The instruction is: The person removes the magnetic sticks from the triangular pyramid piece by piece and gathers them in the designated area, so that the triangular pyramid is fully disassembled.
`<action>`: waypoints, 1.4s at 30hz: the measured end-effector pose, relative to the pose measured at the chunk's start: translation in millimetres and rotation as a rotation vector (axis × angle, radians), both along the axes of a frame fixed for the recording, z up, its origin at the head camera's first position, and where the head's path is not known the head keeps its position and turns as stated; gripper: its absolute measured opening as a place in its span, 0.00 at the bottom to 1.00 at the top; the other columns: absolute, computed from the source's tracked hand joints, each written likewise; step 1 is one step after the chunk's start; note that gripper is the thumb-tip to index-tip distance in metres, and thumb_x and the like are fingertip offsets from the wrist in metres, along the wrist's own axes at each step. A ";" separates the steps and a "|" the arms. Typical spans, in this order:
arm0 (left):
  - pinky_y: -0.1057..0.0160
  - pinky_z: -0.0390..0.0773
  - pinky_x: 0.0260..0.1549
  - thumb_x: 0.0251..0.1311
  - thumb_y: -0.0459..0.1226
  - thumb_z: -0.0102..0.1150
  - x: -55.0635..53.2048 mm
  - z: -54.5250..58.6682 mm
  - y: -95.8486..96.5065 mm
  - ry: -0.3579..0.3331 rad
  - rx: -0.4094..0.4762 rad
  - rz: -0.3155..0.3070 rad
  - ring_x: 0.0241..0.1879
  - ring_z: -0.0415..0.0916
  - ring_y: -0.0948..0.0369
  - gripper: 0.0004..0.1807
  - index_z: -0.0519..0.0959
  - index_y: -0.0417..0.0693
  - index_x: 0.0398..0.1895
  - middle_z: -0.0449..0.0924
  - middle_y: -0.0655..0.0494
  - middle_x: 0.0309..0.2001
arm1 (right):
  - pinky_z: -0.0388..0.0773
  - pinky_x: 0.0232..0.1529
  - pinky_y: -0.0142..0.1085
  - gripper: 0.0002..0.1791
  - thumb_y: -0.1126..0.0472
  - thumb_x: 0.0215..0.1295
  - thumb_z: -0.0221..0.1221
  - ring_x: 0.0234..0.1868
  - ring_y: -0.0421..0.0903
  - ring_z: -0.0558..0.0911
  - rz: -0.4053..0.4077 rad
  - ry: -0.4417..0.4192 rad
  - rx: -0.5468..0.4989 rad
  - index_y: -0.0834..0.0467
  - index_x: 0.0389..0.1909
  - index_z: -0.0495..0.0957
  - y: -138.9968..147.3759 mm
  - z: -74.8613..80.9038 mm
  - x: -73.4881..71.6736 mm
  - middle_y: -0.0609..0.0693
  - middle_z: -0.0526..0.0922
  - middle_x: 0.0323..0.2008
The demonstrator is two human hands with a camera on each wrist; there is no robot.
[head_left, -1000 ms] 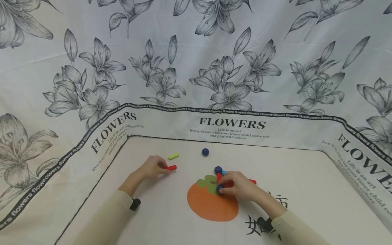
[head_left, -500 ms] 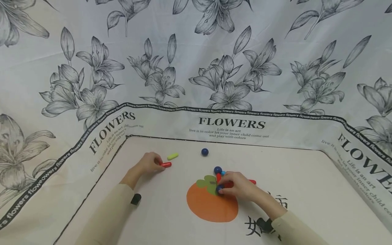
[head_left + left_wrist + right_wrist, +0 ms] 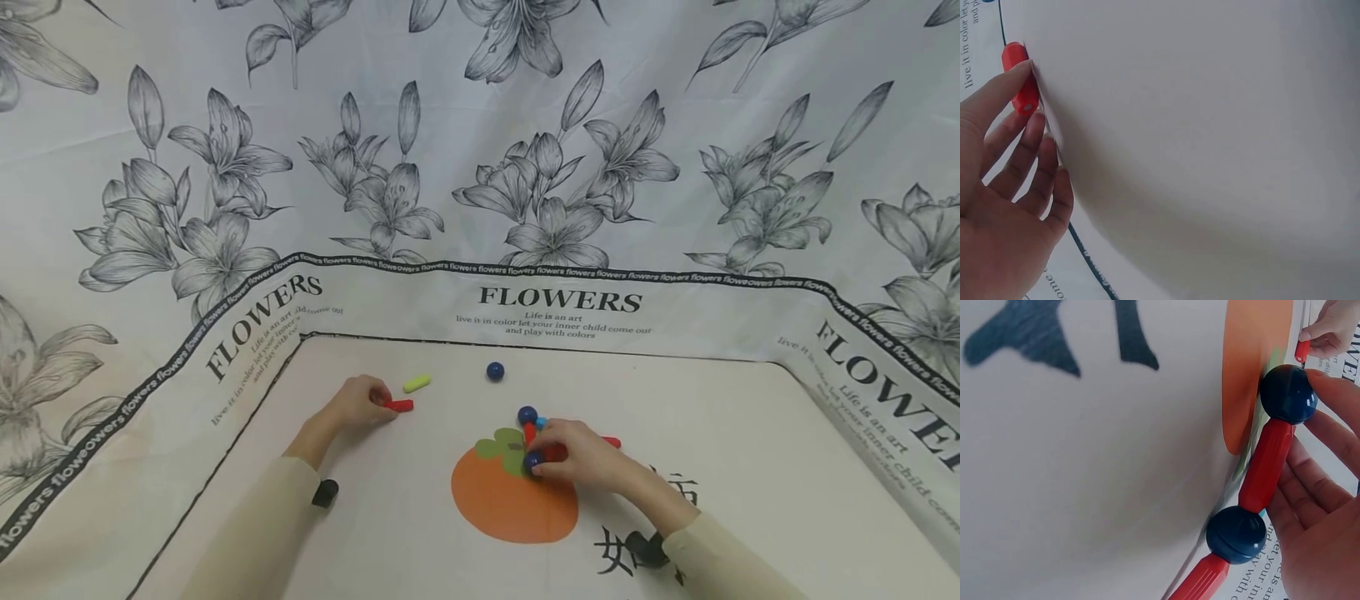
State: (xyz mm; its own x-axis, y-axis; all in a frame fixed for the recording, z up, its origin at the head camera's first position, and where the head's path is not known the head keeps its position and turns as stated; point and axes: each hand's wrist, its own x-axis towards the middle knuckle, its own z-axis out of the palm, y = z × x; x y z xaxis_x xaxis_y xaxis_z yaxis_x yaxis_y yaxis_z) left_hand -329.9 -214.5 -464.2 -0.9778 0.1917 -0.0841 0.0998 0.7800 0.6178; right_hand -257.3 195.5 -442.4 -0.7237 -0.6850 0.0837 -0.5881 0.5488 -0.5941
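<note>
My left hand [image 3: 360,402] pinches a red magnetic rod [image 3: 401,406] between thumb and fingers, close over the cloth. In the left wrist view the thumb crosses the rod [image 3: 1015,54], and a grey spot shows on its near end. My right hand [image 3: 583,452] holds a dark blue ball [image 3: 1286,395] at the fingertips, over the printed persimmon. From that ball runs a red rod [image 3: 1266,465] to a second blue ball [image 3: 1236,534], where another red rod [image 3: 1200,581] begins. A further blue ball [image 3: 527,414] and a light blue piece [image 3: 542,423] lie just beyond the right fingers, partly hidden.
A yellow-green rod [image 3: 417,383] lies just beyond the left hand. One loose blue ball [image 3: 495,372] sits near the back edge. The white cloth bears a printed orange persimmon [image 3: 510,504] and dark characters. Flower-printed fabric [image 3: 555,300] rises behind and at both sides.
My left hand has drawn slightly left with the red rod, whose angle has shifted a little. The right hand and its joined pieces stay in place. The head view has shifted slightly.
</note>
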 end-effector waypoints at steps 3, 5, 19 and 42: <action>0.56 0.76 0.41 0.56 0.38 0.75 2.6 -1.5 -2.4 0.004 0.010 0.010 0.40 0.73 0.54 0.14 0.83 0.44 0.42 0.79 0.52 0.38 | 0.78 0.45 0.39 0.12 0.59 0.64 0.71 0.42 0.48 0.77 0.013 0.010 0.005 0.56 0.47 0.86 0.7 1.1 0.5 0.46 0.82 0.40; 0.55 0.76 0.42 0.56 0.38 0.75 4.7 -1.3 -4.1 0.007 0.013 0.007 0.41 0.73 0.54 0.14 0.83 0.44 0.43 0.79 0.52 0.39 | 0.77 0.44 0.38 0.12 0.59 0.64 0.70 0.41 0.48 0.77 0.017 0.018 0.009 0.56 0.47 0.86 2.0 0.9 0.7 0.46 0.82 0.40; 0.59 0.77 0.37 0.58 0.36 0.73 20.7 11.2 -8.7 0.084 0.002 -0.059 0.41 0.74 0.55 0.17 0.83 0.41 0.49 0.81 0.50 0.43 | 0.81 0.43 0.39 0.08 0.64 0.64 0.68 0.39 0.49 0.79 -0.043 0.045 0.079 0.56 0.44 0.87 9.5 2.2 -2.2 0.49 0.82 0.38; 0.65 0.78 0.43 0.60 0.40 0.72 66.3 21.6 123.4 -0.019 0.022 -0.469 0.44 0.75 0.59 0.19 0.83 0.44 0.53 0.82 0.56 0.45 | 0.77 0.38 0.33 0.07 0.64 0.63 0.69 0.36 0.45 0.77 -0.081 0.087 0.114 0.55 0.41 0.89 -8.9 -0.6 3.9 0.43 0.79 0.34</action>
